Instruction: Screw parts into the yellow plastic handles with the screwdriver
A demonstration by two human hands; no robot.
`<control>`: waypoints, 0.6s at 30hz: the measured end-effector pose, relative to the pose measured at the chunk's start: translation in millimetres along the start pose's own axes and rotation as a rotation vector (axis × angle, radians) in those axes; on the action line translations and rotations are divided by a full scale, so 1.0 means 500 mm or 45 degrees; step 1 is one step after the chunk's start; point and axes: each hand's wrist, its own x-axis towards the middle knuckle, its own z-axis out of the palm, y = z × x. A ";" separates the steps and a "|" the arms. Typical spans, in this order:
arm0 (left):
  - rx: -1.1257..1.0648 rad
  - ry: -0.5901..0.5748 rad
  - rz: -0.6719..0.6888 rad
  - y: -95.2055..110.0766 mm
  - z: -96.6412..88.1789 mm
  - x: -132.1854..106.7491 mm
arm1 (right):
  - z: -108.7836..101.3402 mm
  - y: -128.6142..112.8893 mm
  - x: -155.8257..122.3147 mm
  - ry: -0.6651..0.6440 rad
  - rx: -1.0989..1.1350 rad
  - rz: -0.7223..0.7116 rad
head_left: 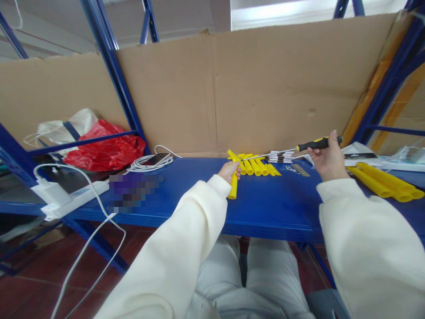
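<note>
My left hand (229, 172) is closed around a yellow plastic tube (233, 189), which stands tilted above the blue shelf (199, 190). In my right hand (328, 161) is a long screwdriver (317, 144) with a black and yellow handle. Its thin shaft points left, and the tip reaches the upper part of the held tube; whether it touches cannot be made out. Behind my left hand lies a row of several yellow tubes (255, 167). Between the hands are a stack of white and black pieces (280, 157), small metal bits (291, 169) and a flat metal strip (301, 170).
More yellow tubes (387, 182) lie at the right. Toward the left are a coiled white cable (149, 163), a power strip (79, 199) with a plugged-in charger (51, 190), and a red plastic bag (106, 146). A cardboard panel (265, 88) stands behind the shelf.
</note>
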 end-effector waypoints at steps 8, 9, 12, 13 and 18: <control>0.000 0.006 0.009 -0.001 0.000 0.000 | -0.005 -0.005 0.003 -0.043 0.113 0.036; -0.001 0.007 0.009 -0.001 0.000 0.001 | -0.005 -0.006 0.001 -0.057 0.123 0.034; -0.006 0.013 0.006 -0.001 0.000 0.002 | -0.006 -0.004 0.004 -0.097 0.143 0.027; -0.009 0.014 0.006 -0.001 0.000 0.002 | -0.006 -0.003 0.009 -0.101 0.140 0.024; -0.011 0.035 0.002 0.001 0.002 -0.001 | -0.016 0.010 0.048 -0.057 0.026 -0.039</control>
